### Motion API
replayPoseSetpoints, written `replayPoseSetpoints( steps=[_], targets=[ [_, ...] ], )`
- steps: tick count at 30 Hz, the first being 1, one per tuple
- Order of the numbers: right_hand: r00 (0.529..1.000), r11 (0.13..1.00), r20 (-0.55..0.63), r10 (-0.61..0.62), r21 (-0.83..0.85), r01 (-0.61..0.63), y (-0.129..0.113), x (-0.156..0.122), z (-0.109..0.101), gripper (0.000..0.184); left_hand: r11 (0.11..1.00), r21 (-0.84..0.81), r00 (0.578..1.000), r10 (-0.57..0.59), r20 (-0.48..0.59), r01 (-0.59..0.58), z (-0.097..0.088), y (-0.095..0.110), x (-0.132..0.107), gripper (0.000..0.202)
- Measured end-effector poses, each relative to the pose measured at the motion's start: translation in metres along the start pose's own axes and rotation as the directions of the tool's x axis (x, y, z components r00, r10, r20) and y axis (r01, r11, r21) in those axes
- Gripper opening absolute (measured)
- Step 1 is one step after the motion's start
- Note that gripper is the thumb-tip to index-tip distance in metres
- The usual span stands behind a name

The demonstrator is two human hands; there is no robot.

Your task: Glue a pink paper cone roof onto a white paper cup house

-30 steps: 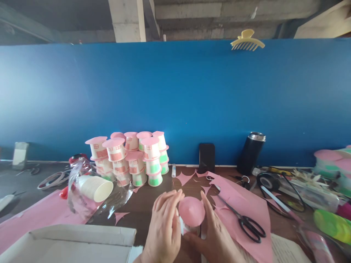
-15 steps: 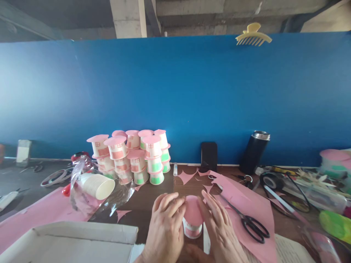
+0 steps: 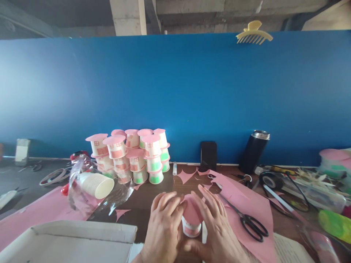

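Note:
An upside-down paper cup (image 3: pixel 192 230) with red markings stands on the table, topped by a pink paper disc (image 3: pixel 192 212). From the left, my left hand (image 3: pixel 166 223) curls round the cup, its fingertips at the disc's left edge. On the other side my right hand (image 3: pixel 216 223) has its fingers along the disc's right edge and its thumb low in front of the cup. Both hands hold the disc and cup between them. Behind to the left, several similar cups with pink tops (image 3: pixel 131 157) stand stacked in columns.
Black-handled scissors (image 3: pixel 253 226) lie on a cut pink sheet (image 3: pixel 241 197) at the right. A white box (image 3: pixel 82 233) sits front left, near nested paper cups (image 3: pixel 95 185) in plastic. A phone (image 3: pixel 208 156) and a black flask (image 3: pixel 253 151) stand by the blue partition (image 3: pixel 175 91).
My right hand's fingers have moved slightly left over the disc, and its thumb now shows more clearly in front of the cup. My left hand stays nearly in place.

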State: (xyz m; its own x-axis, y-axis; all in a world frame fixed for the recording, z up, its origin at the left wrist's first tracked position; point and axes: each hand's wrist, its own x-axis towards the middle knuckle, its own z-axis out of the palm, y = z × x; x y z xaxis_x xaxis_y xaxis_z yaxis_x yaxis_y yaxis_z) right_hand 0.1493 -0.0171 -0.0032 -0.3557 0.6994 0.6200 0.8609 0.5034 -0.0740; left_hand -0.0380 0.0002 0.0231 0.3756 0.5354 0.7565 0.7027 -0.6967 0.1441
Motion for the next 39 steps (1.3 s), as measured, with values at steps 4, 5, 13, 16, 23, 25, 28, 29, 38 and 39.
replayPoseSetpoints(
  steps=[4,5,13,16,23,25,28,29,38,39],
  targets=[
    [0.999,0.997,0.024,0.025,0.070,-0.027,0.001,0.006,-0.001,0.084,1.000,0.004,1.000,-0.018,-0.006,0.018,0.000,0.001,0.001,0.037],
    [0.999,0.996,0.033,0.039,0.081,-0.042,0.001,0.006,-0.001,0.079,1.000,0.010,1.000,-0.020,-0.009,0.020,0.001,0.002,0.001,0.039],
    [0.997,0.994,0.046,0.064,0.081,-0.068,0.000,0.007,0.000,0.071,1.000,0.017,1.000,-0.005,-0.015,0.005,0.004,0.001,-0.001,0.043],
    [0.998,0.998,0.038,0.047,0.030,-0.048,0.000,0.007,0.000,0.073,1.000,0.004,1.000,-0.008,0.000,0.008,0.005,0.000,-0.002,0.042],
    [0.997,0.983,-0.046,-0.062,-0.178,0.053,0.004,-0.005,-0.010,0.093,0.999,-0.036,1.000,-0.023,0.004,0.023,0.012,-0.003,-0.009,0.031],
    [0.998,0.974,-0.014,-0.067,-0.217,0.062,0.004,-0.007,-0.013,0.092,0.999,-0.028,1.000,-0.026,0.006,0.026,0.013,-0.003,-0.010,0.029],
    [0.995,0.959,0.014,-0.101,-0.264,0.101,0.002,-0.006,-0.015,0.089,1.000,-0.009,1.000,-0.028,0.001,0.028,0.013,-0.003,-0.009,0.030],
    [0.994,0.954,0.019,-0.109,-0.278,0.110,0.002,-0.006,-0.016,0.088,1.000,-0.006,1.000,-0.029,0.000,0.029,0.012,-0.002,-0.008,0.030],
    [0.995,0.952,0.018,-0.099,-0.288,0.099,0.004,-0.010,-0.007,0.091,1.000,0.015,1.000,-0.010,-0.007,0.011,0.012,-0.003,-0.006,0.029],
    [0.995,0.954,0.016,-0.094,-0.285,0.094,0.005,-0.011,-0.008,0.094,1.000,0.020,1.000,-0.003,-0.013,0.004,0.011,-0.002,-0.006,0.030]
  ],
)
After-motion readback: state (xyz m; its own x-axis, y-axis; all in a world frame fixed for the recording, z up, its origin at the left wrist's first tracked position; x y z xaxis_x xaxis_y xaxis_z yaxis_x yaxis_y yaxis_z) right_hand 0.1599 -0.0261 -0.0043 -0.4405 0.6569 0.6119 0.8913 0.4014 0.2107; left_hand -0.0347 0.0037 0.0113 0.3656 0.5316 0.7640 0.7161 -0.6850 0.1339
